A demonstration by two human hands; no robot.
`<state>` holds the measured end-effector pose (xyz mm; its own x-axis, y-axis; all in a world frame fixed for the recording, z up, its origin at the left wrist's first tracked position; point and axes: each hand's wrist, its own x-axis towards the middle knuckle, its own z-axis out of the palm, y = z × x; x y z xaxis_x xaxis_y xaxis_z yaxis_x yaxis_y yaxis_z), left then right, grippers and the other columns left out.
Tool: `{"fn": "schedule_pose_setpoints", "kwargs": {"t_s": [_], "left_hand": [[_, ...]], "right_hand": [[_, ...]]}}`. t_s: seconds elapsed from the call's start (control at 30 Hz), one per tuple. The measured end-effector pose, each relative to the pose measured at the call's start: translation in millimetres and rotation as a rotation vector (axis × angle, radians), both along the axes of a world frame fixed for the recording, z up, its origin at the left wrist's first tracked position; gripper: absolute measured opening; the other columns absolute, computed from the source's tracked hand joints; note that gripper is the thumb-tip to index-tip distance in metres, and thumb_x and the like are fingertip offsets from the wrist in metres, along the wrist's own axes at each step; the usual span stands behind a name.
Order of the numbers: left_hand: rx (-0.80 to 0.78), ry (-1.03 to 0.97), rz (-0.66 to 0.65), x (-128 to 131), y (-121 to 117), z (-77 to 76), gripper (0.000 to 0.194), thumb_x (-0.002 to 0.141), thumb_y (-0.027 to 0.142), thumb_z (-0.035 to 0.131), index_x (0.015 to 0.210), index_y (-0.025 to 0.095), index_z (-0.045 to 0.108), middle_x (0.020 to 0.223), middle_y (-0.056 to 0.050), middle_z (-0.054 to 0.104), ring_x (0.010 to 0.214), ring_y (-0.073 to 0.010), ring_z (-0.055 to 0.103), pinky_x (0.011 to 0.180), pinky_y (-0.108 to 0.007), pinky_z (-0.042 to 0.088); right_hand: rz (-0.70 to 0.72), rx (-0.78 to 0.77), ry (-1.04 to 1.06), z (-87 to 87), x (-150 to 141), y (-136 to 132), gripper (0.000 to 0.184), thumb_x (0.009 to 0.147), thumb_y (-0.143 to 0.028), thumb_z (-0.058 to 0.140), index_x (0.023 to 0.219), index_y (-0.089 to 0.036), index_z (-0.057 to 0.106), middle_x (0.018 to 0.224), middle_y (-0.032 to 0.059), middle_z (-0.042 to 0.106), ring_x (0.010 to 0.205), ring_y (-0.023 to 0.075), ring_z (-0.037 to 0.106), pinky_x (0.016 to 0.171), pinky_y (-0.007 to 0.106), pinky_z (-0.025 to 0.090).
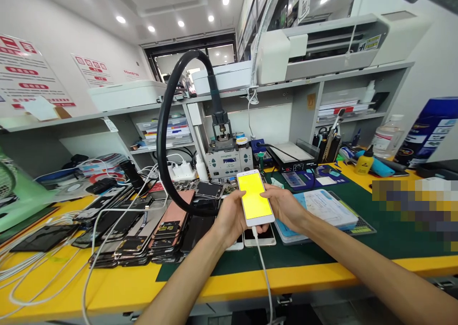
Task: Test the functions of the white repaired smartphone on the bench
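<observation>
A white phone (255, 197) with a bright yellow screen is held above the bench in both of my hands. My left hand (228, 217) wraps its left edge from below, thumb on the side. On the right edge, my right hand (284, 206) grips with the thumb resting on the screen. A white cable (264, 267) runs from the phone's bottom end down past the bench edge. Two more white phones (260, 238) lie flat on the dark green mat (322, 248) right beneath my hands.
Rows of phones and screen parts (143, 234) cover the left of the yellow bench, with white cables (43, 272) trailing over them. A black hose (168, 124) loops up from a rework station (229, 160). A flat blue-white case (322, 210), a yellow bottle (364, 163) and shelves sit to the right and behind.
</observation>
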<state>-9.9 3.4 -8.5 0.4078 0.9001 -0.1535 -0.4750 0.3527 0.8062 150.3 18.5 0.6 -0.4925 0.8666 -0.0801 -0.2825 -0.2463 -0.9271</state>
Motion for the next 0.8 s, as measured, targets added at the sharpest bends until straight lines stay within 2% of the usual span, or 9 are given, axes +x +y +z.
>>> {"fn": "schedule_pose_setpoints", "kwargs": {"t_s": [0.07, 0.17, 0.3, 0.5, 0.67, 0.8], "left_hand": [[0.011, -0.062, -0.048, -1.7, -1.6, 4.3, 0.054, 0.094, 0.041, 0.038, 0.136, 0.008, 0.051, 0.101, -0.02, 0.069, 0.066, -0.0294, 0.069, 0.045, -0.036, 0.053], [-0.013, -0.072, -0.047, -3.3, -3.9, 8.9, 0.055, 0.096, 0.045, 0.035, 0.133, 0.009, 0.055, 0.101, -0.019, 0.069, 0.071, -0.0287, 0.068, 0.049, -0.034, 0.053], [-0.029, -0.058, -0.059, -4.3, -4.8, 8.7, 0.055, 0.098, 0.049, 0.035, 0.129, 0.01, 0.058, 0.1, -0.018, 0.069, 0.072, -0.0277, 0.067, 0.05, -0.033, 0.053], [-0.037, -0.069, -0.05, -4.4, -5.1, 8.5, 0.054, 0.1, 0.05, 0.034, 0.126, 0.011, 0.06, 0.099, -0.017, 0.07, 0.072, -0.0255, 0.068, 0.057, -0.033, 0.054], [-0.056, -0.071, -0.058, -2.5, -6.3, 10.5, 0.055, 0.1, 0.052, 0.034, 0.124, 0.011, 0.061, 0.098, -0.016, 0.07, 0.072, -0.0252, 0.068, 0.057, -0.032, 0.054], [-0.062, -0.069, -0.071, -1.8, -7.2, 11.7, 0.056, 0.1, 0.052, 0.035, 0.127, 0.012, 0.061, 0.095, -0.016, 0.07, 0.072, -0.0253, 0.068, 0.056, -0.032, 0.054]], "right_hand": [[-0.011, -0.012, -0.013, 2.1, 0.0, -1.4, 0.048, 0.083, -0.02, 0.05, 0.131, -0.014, 0.051, 0.088, 0.0104, 0.076, 0.05, 0.0224, 0.068, 0.036, 0.032, 0.055], [-0.012, -0.013, -0.028, 4.5, -0.5, -2.7, 0.046, 0.083, -0.018, 0.049, 0.129, -0.014, 0.052, 0.082, 0.0091, 0.075, 0.047, 0.0225, 0.067, 0.034, 0.032, 0.054], [-0.009, -0.014, -0.035, 4.7, -1.1, -2.8, 0.041, 0.085, -0.019, 0.049, 0.127, -0.015, 0.053, 0.077, 0.0072, 0.074, 0.046, 0.0231, 0.067, 0.036, 0.033, 0.055], [-0.021, -0.024, -0.042, 3.3, 0.1, -2.7, 0.033, 0.09, -0.022, 0.05, 0.122, -0.015, 0.056, 0.081, 0.0085, 0.074, 0.055, 0.0242, 0.07, 0.036, 0.031, 0.055], [-0.057, -0.003, -0.039, -1.8, -1.3, 0.8, 0.032, 0.09, -0.023, 0.05, 0.121, -0.017, 0.056, 0.08, 0.0074, 0.074, 0.053, 0.0229, 0.069, 0.036, 0.031, 0.054], [-0.132, 0.036, -0.191, -3.9, -5.5, 0.7, 0.031, 0.089, -0.026, 0.056, 0.119, -0.017, 0.056, 0.073, 0.0064, 0.073, 0.047, 0.0227, 0.067, 0.032, 0.029, 0.051]]}}
